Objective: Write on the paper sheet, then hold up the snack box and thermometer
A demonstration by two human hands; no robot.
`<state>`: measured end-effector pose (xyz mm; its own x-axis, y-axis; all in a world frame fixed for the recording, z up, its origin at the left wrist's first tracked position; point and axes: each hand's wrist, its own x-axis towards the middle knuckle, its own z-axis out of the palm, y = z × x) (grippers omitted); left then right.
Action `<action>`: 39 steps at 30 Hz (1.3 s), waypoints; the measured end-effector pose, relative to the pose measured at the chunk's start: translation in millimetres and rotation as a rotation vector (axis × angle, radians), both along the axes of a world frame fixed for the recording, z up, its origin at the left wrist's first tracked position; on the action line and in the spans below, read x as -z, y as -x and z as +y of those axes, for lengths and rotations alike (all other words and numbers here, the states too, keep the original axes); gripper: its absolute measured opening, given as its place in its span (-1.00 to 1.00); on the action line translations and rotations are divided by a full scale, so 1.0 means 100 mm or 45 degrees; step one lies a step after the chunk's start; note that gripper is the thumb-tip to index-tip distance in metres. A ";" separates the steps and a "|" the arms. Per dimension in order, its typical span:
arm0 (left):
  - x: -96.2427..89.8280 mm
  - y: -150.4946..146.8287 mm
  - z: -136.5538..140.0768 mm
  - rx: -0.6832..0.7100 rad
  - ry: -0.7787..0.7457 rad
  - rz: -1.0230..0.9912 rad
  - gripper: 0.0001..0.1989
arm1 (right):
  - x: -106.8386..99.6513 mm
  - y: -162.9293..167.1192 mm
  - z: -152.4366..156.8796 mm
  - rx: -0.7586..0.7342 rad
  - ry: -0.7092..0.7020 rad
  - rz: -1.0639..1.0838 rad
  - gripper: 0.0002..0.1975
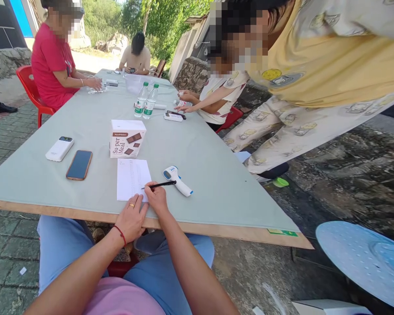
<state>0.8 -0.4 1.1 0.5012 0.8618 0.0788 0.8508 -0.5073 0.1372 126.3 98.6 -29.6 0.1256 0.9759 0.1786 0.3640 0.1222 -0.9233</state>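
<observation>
- Worktop (200, 175): long pale green sheet on a wooden board, set outdoors on paving; the person sits at its near edge, knees under it, so everything in use lies close to that edge.
- Other people: one in a red top (51, 57) seated at the far left on a red chair, one at the far end, one small seated figure at the right side, one in yellow (331, 57) bending in from the right. Their hands are well apart from the person's own.
- Box (127, 138): white carton printed with chocolate squares, upright just beyond the paper, out of the writing area.
- Paper (131, 178): white sheet with faint lines of writing, flat near the worktop's near edge, squared to the person.
- Phone (79, 164), face up, and white power bank (59, 148) beside it, parked to the left, away from both hands.
- Water bottles (146, 100): two, upright, mid-worktop.
- Thermometer (177, 180): white and blue gun type, lying on its side just right of the paper, touching nothing I can see, within easy reach.
- Left hand (131, 218): flat, fingers loosely together, resting on the paper's lower right corner, seemingly pinning it against sliding.
- Right hand (156, 197): fingers clamped on the pen, tip on the paper's right edge.
- Pen (160, 185): black, slim, lying low and pointing right.
</observation>
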 end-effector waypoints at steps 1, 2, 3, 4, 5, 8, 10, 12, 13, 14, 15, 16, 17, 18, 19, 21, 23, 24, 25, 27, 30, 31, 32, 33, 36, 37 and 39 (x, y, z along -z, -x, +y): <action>0.00 0.00 0.00 -0.001 -0.002 -0.004 -0.21 | 0.00 0.00 0.00 0.005 0.004 0.005 -0.75; 0.01 0.00 0.00 0.000 -0.005 -0.009 -0.21 | -0.01 0.00 0.00 0.013 0.006 0.012 -0.75; 0.01 0.00 0.00 0.001 -0.009 -0.015 -0.22 | -0.01 0.00 -0.01 0.021 0.005 0.020 -0.75; 0.02 0.00 0.00 0.002 -0.013 -0.021 -0.22 | -0.02 0.00 -0.01 0.028 0.003 0.026 -0.75; 0.02 0.00 0.00 0.003 -0.016 -0.025 -0.22 | -0.02 0.00 -0.01 0.034 0.001 0.027 -0.74; 0.01 0.00 0.00 0.005 -0.017 -0.021 -0.22 | -0.01 0.00 0.00 0.036 0.004 0.012 -0.74; 0.01 0.00 0.00 0.004 -0.013 -0.009 -0.23 | -0.01 0.00 0.00 0.026 0.007 -0.001 -0.73; 0.00 0.00 0.00 0.004 -0.012 0.000 -0.23 | -0.01 0.00 0.00 0.023 0.008 -0.013 -0.73; -0.01 0.00 0.00 0.004 -0.014 0.002 -0.23 | -0.01 0.00 0.00 0.026 0.010 -0.017 -0.73; -0.01 0.00 0.00 0.005 -0.019 0.003 -0.23 | -0.01 0.00 0.00 0.029 0.011 -0.020 -0.73; -0.01 0.00 0.00 0.006 -0.025 0.002 -0.23 | -0.02 0.00 0.00 0.030 0.012 -0.021 -0.73; 0.00 0.00 0.00 0.006 -0.031 0.001 -0.23 | -0.02 0.00 -0.01 0.029 0.011 -0.021 -0.73; 0.00 0.00 0.00 0.006 -0.034 0.000 -0.23 | -0.03 0.00 -0.01 0.025 0.011 -0.018 -0.73; 0.00 0.00 0.00 0.005 -0.036 0.000 -0.23 | -0.03 0.00 -0.01 0.018 0.011 -0.015 -0.72; 0.01 0.00 0.00 0.004 -0.035 -0.001 -0.23 | -0.03 0.00 -0.01 0.012 0.010 -0.013 -0.72; 0.02 0.00 0.00 0.003 -0.035 -0.004 -0.23 | -0.03 0.00 -0.01 0.001 0.010 -0.012 -0.73; 0.03 0.01 0.00 0.004 -0.043 -0.009 -0.24 | -0.02 -0.01 -0.01 0.002 0.008 -0.019 -0.73; 0.03 0.01 0.00 0.006 -0.048 -0.010 -0.24 | -0.02 -0.01 -0.01 0.005 0.005 -0.025 -0.73; 0.03 0.01 0.00 0.007 -0.052 -0.011 -0.24 | -0.01 -0.01 -0.01 0.008 0.001 -0.029 -0.73; 0.03 0.01 0.00 0.007 -0.050 -0.009 -0.24 | 0.00 -0.01 0.00 0.009 -0.004 -0.031 -0.74; 0.02 0.01 0.00 0.005 -0.032 -0.011 -0.25 | 0.01 -0.01 0.00 0.000 0.002 -0.014 -0.75; 0.01 0.01 0.00 0.004 -0.027 -0.014 -0.25 | 0.01 -0.01 -0.01 -0.002 0.005 -0.007 -0.75; 0.01 0.01 0.00 0.003 -0.023 -0.017 -0.25 | 0.00 -0.01 -0.01 0.000 0.008 -0.002 -0.75; 0.00 0.00 0.00 0.003 -0.020 -0.019 -0.26 | 0.00 0.00 -0.01 0.006 0.008 0.004 -0.74; 0.00 0.00 0.00 0.003 -0.020 -0.012 -0.26 | -0.01 0.00 -0.01 0.042 0.007 0.029 -0.74; 0.00 0.00 0.00 0.005 -0.022 -0.007 -0.25 | -0.01 0.00 -0.01 0.057 0.007 0.039 -0.74; 0.00 0.00 0.00 0.008 -0.026 0.001 -0.24 | -0.01 0.00 -0.01 0.082 0.015 0.053 -0.74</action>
